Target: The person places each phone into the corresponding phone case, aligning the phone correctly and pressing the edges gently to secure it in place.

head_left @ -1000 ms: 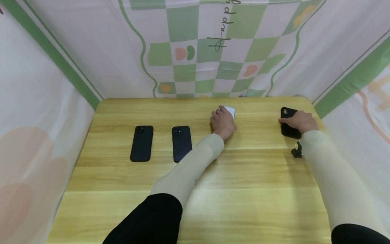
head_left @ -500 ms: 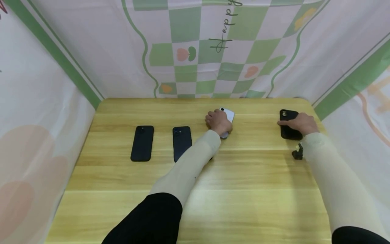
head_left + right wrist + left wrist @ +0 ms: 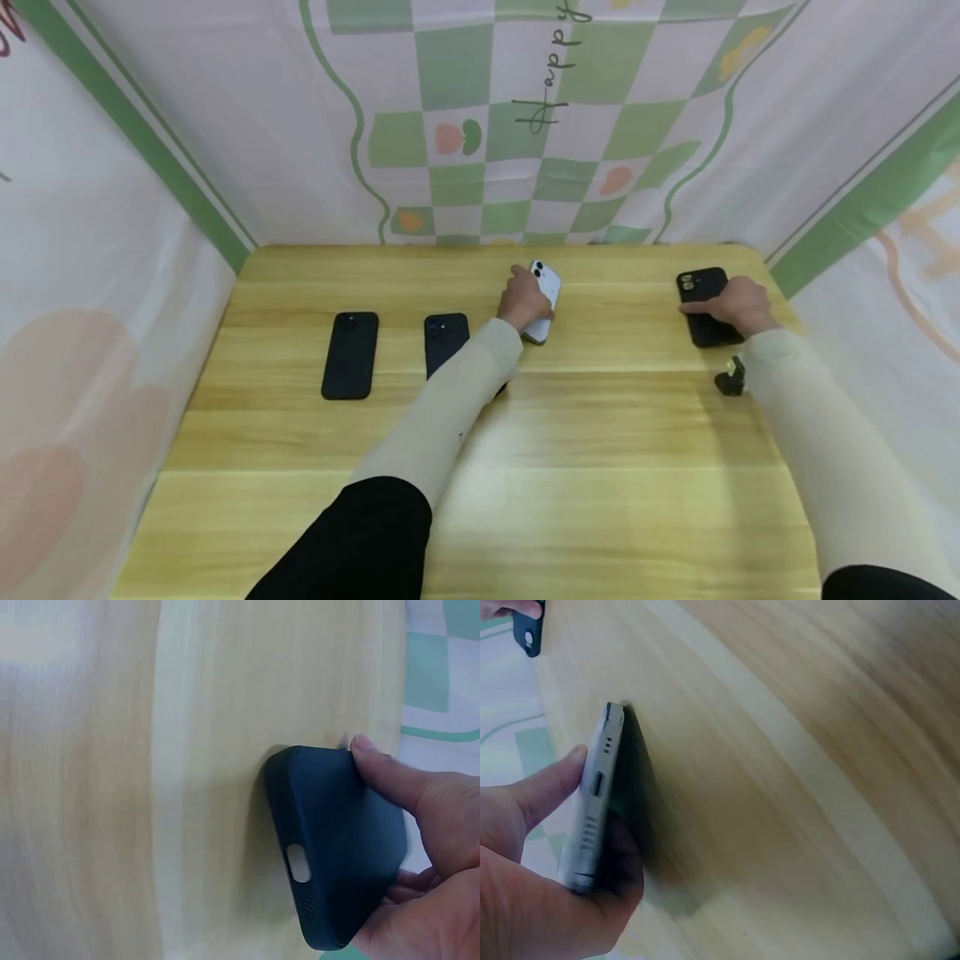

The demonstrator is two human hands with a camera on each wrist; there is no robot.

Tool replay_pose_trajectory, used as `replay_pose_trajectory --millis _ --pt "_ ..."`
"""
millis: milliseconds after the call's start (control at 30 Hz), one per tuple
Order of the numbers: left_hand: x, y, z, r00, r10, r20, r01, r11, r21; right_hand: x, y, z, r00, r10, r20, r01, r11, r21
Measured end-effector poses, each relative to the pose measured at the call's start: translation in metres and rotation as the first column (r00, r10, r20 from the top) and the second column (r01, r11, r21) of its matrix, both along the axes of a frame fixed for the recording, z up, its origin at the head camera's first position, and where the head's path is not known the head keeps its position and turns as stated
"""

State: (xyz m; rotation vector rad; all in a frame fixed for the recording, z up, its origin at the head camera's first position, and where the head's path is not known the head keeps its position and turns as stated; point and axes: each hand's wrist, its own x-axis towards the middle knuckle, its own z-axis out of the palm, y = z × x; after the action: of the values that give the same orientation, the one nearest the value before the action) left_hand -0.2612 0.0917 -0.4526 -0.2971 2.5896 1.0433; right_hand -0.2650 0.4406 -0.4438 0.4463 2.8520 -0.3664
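Observation:
My left hand (image 3: pixel 522 300) grips a white smartphone (image 3: pixel 546 292) by its edges at the middle back of the table. From the left wrist, the phone's bottom edge (image 3: pixel 596 791) with its charging port faces the camera, the thumb on one side and fingers curled under the other. At the right, my right hand (image 3: pixel 738 306) holds a black phone case (image 3: pixel 702 286) between thumb and fingers. In the right wrist view, light shows through the port cutout of the case (image 3: pixel 352 832), and its near end is raised over the table.
Two dark phones or cased phones lie left: one (image 3: pixel 349 356) in full view, another (image 3: pixel 446 337) partly under my left sleeve (image 3: pixel 442 400). A small black device (image 3: pixel 730 377) sits at my right cuff. A printed cloth (image 3: pixel 517 133) borders the wooden table (image 3: pixel 615 500).
The left hand has moved left with the white phone, uncovering more of its back and camera lenses. The black case has shifted slightly left and turned a little in the right hand.

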Motion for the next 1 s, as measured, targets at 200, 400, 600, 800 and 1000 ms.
replay_pose_trajectory --millis 200,400,600,800,1000 --pt "0.002 -0.012 0.001 0.999 0.025 -0.027 -0.023 0.996 0.090 0.001 -0.002 0.008 0.998 -0.005 -0.068 -0.009 0.981 -0.195" --pt "0.004 -0.024 -0.005 0.998 0.057 -0.021 -0.050 0.969 0.244 0.002 -0.008 0.014 1.000 -0.010 -0.020 0.003 0.947 -0.322" --pt "0.007 -0.035 -0.008 0.992 0.103 0.068 -0.123 0.881 0.456 0.006 -0.028 0.024 0.999 -0.040 -0.004 0.034 0.893 -0.449" --pt "0.014 -0.049 0.006 0.980 0.136 0.148 -0.201 0.686 0.700 0.007 -0.059 0.042 0.999 -0.048 0.018 0.048 0.747 -0.663" --pt "0.023 -0.061 0.016 0.979 0.083 0.189 -0.202 0.576 0.792 0.014 -0.103 0.066 0.998 -0.028 0.058 0.064 0.554 -0.830"
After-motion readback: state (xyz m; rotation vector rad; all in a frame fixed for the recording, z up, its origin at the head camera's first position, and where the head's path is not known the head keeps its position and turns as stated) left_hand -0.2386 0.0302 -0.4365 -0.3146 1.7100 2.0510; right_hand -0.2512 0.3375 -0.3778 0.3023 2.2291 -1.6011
